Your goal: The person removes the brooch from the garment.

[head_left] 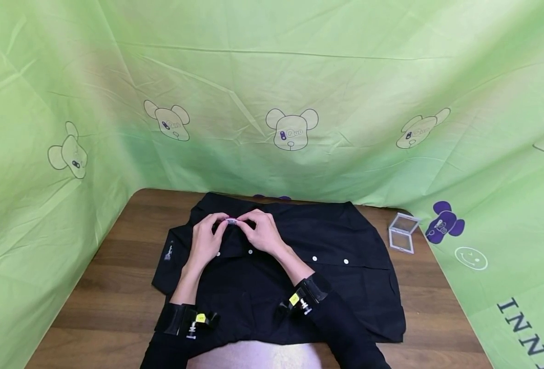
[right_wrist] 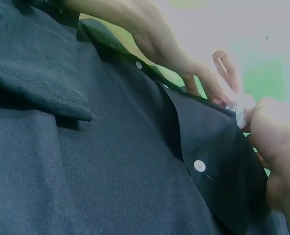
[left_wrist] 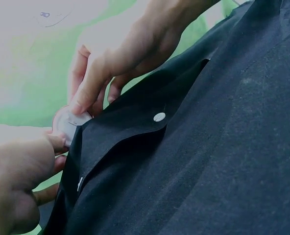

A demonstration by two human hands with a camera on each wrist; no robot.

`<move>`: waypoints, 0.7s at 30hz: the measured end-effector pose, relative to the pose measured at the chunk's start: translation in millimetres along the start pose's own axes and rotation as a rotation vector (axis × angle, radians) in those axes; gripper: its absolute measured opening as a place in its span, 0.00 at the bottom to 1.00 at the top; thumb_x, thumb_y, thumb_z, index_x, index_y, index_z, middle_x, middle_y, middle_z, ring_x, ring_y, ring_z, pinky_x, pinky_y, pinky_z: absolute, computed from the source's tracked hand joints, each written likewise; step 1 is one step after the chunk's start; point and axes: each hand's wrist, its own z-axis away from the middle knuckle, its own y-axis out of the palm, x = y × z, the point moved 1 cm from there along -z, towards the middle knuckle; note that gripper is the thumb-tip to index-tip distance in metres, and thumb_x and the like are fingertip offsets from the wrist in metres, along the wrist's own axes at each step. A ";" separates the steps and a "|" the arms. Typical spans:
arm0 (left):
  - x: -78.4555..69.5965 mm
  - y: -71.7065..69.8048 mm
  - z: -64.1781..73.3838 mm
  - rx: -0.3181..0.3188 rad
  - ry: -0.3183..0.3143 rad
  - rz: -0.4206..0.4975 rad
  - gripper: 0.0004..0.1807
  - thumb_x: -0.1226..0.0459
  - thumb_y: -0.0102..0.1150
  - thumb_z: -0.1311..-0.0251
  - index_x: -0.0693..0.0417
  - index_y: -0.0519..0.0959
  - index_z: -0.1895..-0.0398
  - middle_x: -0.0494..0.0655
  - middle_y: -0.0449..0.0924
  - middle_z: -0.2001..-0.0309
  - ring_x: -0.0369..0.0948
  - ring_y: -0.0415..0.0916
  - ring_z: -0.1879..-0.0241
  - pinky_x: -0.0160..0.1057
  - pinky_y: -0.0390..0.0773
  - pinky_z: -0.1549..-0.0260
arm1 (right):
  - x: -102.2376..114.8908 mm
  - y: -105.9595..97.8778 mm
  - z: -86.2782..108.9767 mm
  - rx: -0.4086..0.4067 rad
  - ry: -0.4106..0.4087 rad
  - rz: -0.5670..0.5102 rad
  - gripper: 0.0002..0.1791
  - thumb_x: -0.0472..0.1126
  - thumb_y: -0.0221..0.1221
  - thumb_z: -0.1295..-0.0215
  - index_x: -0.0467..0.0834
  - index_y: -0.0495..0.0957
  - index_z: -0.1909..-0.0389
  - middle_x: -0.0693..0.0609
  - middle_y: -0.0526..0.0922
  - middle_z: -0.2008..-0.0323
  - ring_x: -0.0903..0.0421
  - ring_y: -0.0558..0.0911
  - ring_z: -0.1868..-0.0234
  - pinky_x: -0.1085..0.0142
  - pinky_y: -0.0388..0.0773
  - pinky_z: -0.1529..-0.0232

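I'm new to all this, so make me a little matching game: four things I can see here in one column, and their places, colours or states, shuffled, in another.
Things
1. Disc
2. Shirt
3. Case
4. Curtain

Places, colours or states
A. Open, near the right edge of the table
B. Green, printed with cartoon animal faces
C. Held between the left hand and the right hand
D. Black with white buttons

Right pairs: 1-C, 2-D, 3-A, 4-B
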 end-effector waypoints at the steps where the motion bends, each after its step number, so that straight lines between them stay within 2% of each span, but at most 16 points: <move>1: 0.2 -0.4 -0.2 0.001 0.005 0.002 0.08 0.68 0.70 0.23 0.60 0.90 0.47 0.58 0.93 0.50 0.55 0.91 0.48 0.57 0.86 0.46 | 0.3 0.0 0.1 -0.003 0.003 -0.002 0.06 0.42 0.73 0.23 0.45 0.96 0.55 0.50 0.96 0.57 0.54 0.94 0.50 0.57 0.90 0.46; 5: 2.9 -4.3 -1.4 0.016 0.015 0.010 0.09 0.68 0.71 0.24 0.61 0.90 0.45 0.58 0.93 0.51 0.54 0.90 0.49 0.57 0.86 0.46 | 1.0 -0.1 0.9 -0.019 0.015 -0.020 0.05 0.41 0.73 0.24 0.44 0.96 0.55 0.49 0.97 0.57 0.53 0.94 0.50 0.56 0.90 0.46; 8: 7.2 -8.8 -2.3 0.031 0.014 0.002 0.09 0.67 0.71 0.23 0.60 0.90 0.46 0.57 0.93 0.52 0.53 0.91 0.49 0.53 0.86 0.45 | 1.7 0.3 1.2 -0.032 0.033 -0.041 0.05 0.39 0.73 0.24 0.44 0.96 0.55 0.48 0.97 0.57 0.52 0.94 0.50 0.56 0.90 0.45; 13: 12.0 -15.3 -1.5 0.058 0.051 -0.016 0.09 0.65 0.75 0.26 0.58 0.91 0.48 0.55 0.93 0.55 0.52 0.91 0.53 0.45 0.85 0.53 | 1.7 2.1 0.3 -0.049 0.056 -0.038 0.05 0.40 0.73 0.25 0.44 0.96 0.55 0.49 0.97 0.58 0.53 0.94 0.51 0.57 0.90 0.47; 19: 18.7 -15.9 1.0 0.092 0.131 -0.004 0.13 0.62 0.78 0.31 0.58 0.92 0.49 0.53 0.93 0.55 0.52 0.90 0.54 0.46 0.84 0.54 | 2.7 2.6 -0.9 -0.051 0.083 -0.035 0.06 0.42 0.73 0.23 0.45 0.96 0.55 0.51 0.98 0.57 0.54 0.93 0.52 0.60 0.88 0.49; 21: 19.9 -14.8 1.2 0.104 0.142 -0.013 0.12 0.62 0.78 0.32 0.58 0.92 0.50 0.53 0.93 0.55 0.53 0.90 0.54 0.49 0.84 0.53 | 3.2 2.6 -1.1 -0.050 0.088 -0.034 0.06 0.42 0.73 0.23 0.46 0.96 0.55 0.52 0.98 0.57 0.55 0.93 0.52 0.61 0.87 0.50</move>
